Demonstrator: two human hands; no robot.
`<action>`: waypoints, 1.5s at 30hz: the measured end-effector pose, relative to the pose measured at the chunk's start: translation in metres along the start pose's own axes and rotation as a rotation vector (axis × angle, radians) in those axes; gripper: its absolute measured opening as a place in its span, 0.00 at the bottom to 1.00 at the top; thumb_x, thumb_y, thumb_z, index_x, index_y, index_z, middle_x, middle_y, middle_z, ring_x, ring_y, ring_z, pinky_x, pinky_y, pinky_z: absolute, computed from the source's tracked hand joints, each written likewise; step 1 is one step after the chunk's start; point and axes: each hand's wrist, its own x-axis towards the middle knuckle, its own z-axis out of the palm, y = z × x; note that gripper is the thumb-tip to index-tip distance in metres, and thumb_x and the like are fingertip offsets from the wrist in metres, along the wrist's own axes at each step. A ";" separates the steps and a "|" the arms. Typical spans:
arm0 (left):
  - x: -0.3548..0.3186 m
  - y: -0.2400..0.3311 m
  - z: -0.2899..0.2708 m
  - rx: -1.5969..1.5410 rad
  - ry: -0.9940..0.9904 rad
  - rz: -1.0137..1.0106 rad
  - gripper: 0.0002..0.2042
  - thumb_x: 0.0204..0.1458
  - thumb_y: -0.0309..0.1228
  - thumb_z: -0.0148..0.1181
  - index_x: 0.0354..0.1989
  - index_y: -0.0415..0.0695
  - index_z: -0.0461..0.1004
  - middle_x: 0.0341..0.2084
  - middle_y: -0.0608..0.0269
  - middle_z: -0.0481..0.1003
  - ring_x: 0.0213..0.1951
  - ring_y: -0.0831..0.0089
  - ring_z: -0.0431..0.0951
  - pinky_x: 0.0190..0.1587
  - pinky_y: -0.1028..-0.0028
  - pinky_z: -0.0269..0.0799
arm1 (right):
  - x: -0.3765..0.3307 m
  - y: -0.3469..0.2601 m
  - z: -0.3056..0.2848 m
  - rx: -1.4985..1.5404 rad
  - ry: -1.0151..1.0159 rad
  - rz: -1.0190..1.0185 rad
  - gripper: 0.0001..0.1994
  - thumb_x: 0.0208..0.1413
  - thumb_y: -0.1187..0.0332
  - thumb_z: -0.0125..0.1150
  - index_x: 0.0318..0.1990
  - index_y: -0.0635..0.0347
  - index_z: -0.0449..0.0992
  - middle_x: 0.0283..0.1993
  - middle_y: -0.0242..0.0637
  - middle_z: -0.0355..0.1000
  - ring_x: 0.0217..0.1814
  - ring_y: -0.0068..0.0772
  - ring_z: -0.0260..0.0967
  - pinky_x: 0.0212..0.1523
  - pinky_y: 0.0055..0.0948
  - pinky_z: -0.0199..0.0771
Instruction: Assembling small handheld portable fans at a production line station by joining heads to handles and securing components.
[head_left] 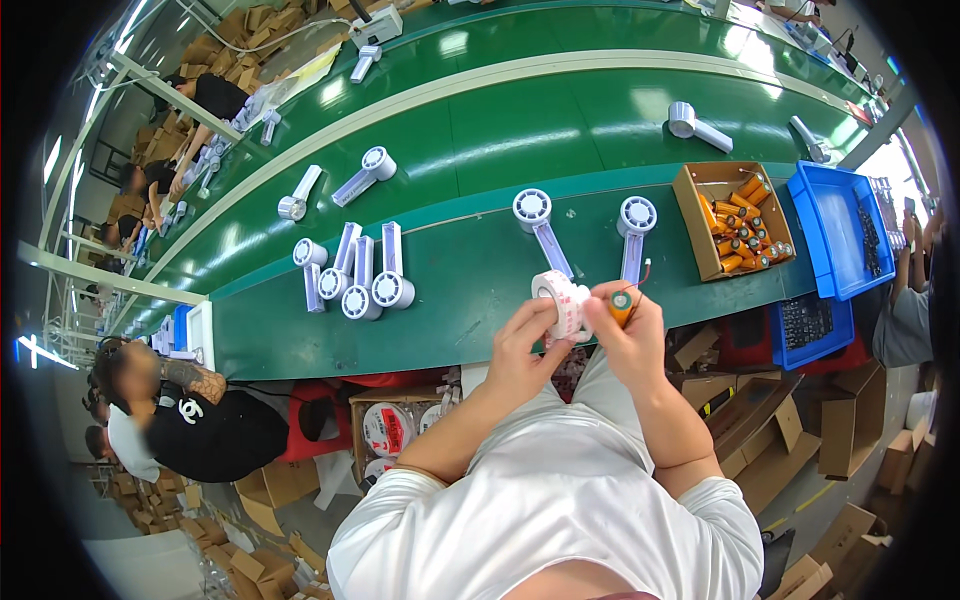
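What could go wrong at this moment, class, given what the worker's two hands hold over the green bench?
1. The left hand holds a roll of tape above the bench edge, off the surface; a slip may drop it into the cardboard boxes below.
2. The right hand pinches an orange battery with thin wires; tape could snag them.
3. Two white fan shells lie close ahead; an elbow move might knock them.

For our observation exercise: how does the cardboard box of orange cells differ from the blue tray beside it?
The cardboard box is brown and packed with orange cylindrical cells; the blue tray is plastic, larger, and holds only a few dark parts. Both are open-topped and sit side by side on the green bench.
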 end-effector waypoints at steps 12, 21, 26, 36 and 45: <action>0.010 0.002 0.001 -0.540 0.186 -0.293 0.14 0.61 0.34 0.56 0.44 0.34 0.73 0.35 0.66 0.77 0.29 0.83 0.75 0.29 0.81 0.71 | -0.012 -0.003 0.005 -0.136 -0.091 0.022 0.06 0.57 0.77 0.60 0.40 0.68 0.71 0.31 0.29 0.67 0.30 0.14 0.64 0.24 0.15 0.64; 0.010 0.008 0.002 -0.167 0.140 -0.236 0.16 0.59 0.28 0.58 0.52 0.33 0.71 0.43 0.57 0.78 0.35 0.75 0.80 0.33 0.73 0.75 | -0.011 -0.013 -0.001 -0.546 -0.075 -0.276 0.17 0.51 0.80 0.64 0.50 0.71 0.74 0.39 0.38 0.71 0.39 0.26 0.74 0.35 0.23 0.80; 0.008 0.000 0.000 0.223 0.116 0.070 0.15 0.52 0.25 0.62 0.46 0.31 0.71 0.36 0.51 0.77 0.26 0.64 0.82 0.25 0.72 0.77 | -0.013 -0.022 0.003 -0.573 -0.085 -0.253 0.18 0.46 0.80 0.68 0.48 0.70 0.77 0.35 0.38 0.74 0.35 0.27 0.77 0.37 0.22 0.79; 0.008 0.000 -0.003 0.371 0.083 0.160 0.16 0.49 0.24 0.63 0.45 0.32 0.71 0.40 0.51 0.76 0.25 0.63 0.81 0.23 0.71 0.76 | -0.011 -0.017 0.003 -0.510 -0.101 -0.165 0.22 0.49 0.79 0.67 0.54 0.69 0.73 0.38 0.39 0.74 0.38 0.27 0.77 0.40 0.24 0.81; 0.006 -0.006 -0.003 0.471 0.130 0.211 0.16 0.50 0.28 0.63 0.45 0.33 0.71 0.38 0.53 0.76 0.22 0.65 0.80 0.21 0.71 0.73 | -0.010 -0.012 0.001 -0.619 -0.141 -0.172 0.21 0.47 0.80 0.68 0.52 0.71 0.74 0.36 0.37 0.72 0.38 0.26 0.75 0.39 0.25 0.83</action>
